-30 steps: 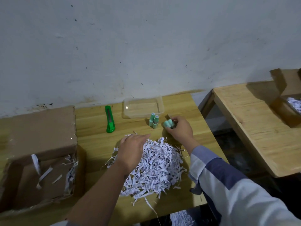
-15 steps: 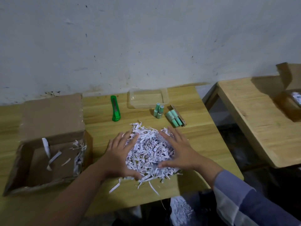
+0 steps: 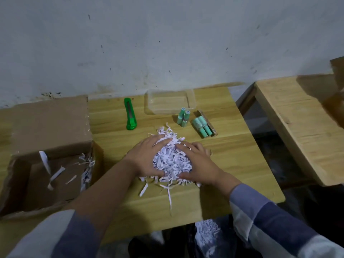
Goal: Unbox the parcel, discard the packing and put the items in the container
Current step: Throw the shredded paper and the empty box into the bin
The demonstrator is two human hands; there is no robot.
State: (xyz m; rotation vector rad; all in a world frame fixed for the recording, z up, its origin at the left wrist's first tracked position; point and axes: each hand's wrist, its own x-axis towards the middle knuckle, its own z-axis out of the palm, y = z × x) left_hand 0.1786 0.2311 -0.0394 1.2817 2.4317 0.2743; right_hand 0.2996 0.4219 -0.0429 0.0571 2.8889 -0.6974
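A heap of white shredded paper [image 3: 171, 161] lies in the middle of the wooden table [image 3: 232, 161]. My left hand [image 3: 147, 157] presses against its left side and my right hand [image 3: 197, 162] against its right side, cupping the heap between them. Behind it lie two pairs of small mint-green tubes [image 3: 183, 118] [image 3: 202, 125], with a thin brown stick [image 3: 208, 123] beside the right pair. An empty clear plastic container [image 3: 170, 101] stands at the back by the wall. The opened cardboard box [image 3: 48, 155] sits at the left, holding a few paper strips.
A green utility knife [image 3: 130, 116] lies left of the container. More shredded paper [image 3: 206, 233] is on the floor below the table's front edge. A second wooden table [image 3: 301, 127] stands to the right across a gap, with a cardboard box [image 3: 337, 86] on it.
My right hand has let go of the green tubes and come back to the paper. Both hands have closed in on the heap, squeezing it into a tighter mound.
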